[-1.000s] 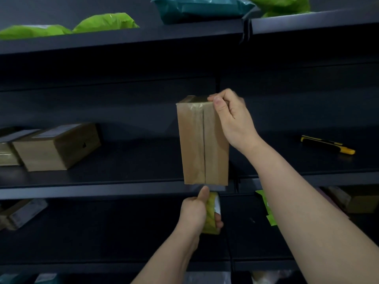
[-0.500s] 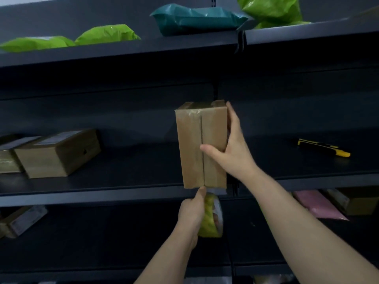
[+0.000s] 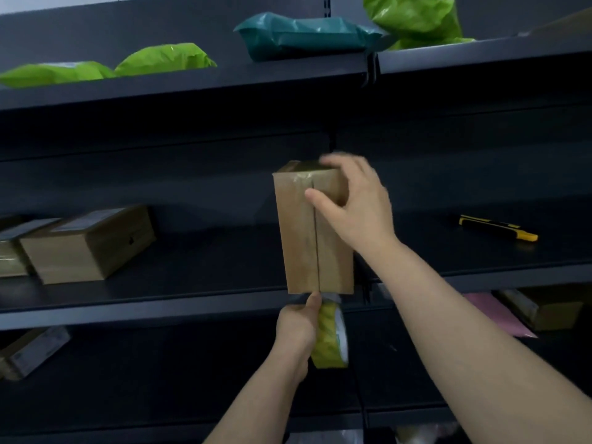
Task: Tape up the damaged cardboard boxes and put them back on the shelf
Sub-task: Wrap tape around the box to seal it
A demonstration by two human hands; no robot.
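A tall brown cardboard box (image 3: 299, 238) stands on end at the front of the dark middle shelf (image 3: 160, 302), its centre seam facing me and shiny tape over its top. My right hand (image 3: 355, 206) grips the box's upper right part, thumb on the seam and fingers over the top corner. Just below the box's bottom edge my left hand (image 3: 296, 325) holds a yellow-green tape roll (image 3: 331, 338), thumb up against the box.
Two more cardboard boxes (image 3: 86, 245) lie at the left of the middle shelf. A yellow-and-black utility knife (image 3: 498, 227) lies at its right. Green (image 3: 160, 59) and teal (image 3: 301, 33) mailer bags sit on the top shelf. Boxes and a pink bag (image 3: 499, 315) occupy the lower shelf.
My right hand slid from the box's top down to its middle, then back up to the top right corner. The left hand with the roll stayed under the box.
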